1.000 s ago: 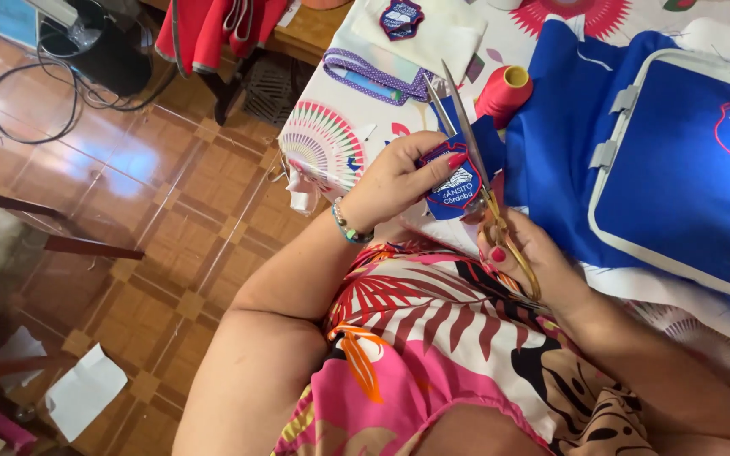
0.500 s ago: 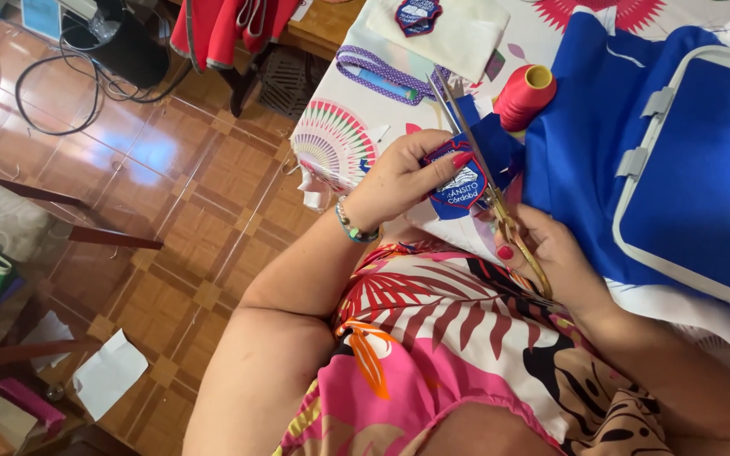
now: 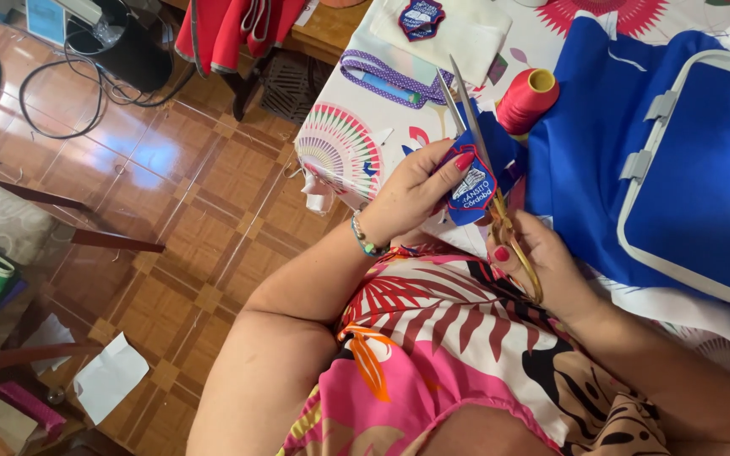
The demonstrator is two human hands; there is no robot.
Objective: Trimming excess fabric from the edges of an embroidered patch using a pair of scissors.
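Note:
My left hand (image 3: 416,190) pinches a blue embroidered patch with a red border (image 3: 471,187), still joined to a scrap of blue fabric. My right hand (image 3: 544,260) grips the gold handles of long scissors (image 3: 473,127); the blades are parted and point away from me, along the patch's edge. Both hands are just above the table's near edge, in front of my pink, red and black patterned top.
A red thread spool (image 3: 527,100) stands beside blue fabric clamped in a white embroidery hoop (image 3: 693,160). A second patch (image 3: 420,17) lies on white cloth, near a purple strap (image 3: 382,74). The patterned tablecloth (image 3: 340,143) hangs over a tiled floor with cables, paper and a black bin (image 3: 124,46).
The view has swung slightly, so the table sits further right. My hands keep their hold on patch and scissors, and the blades have worked a little along the patch.

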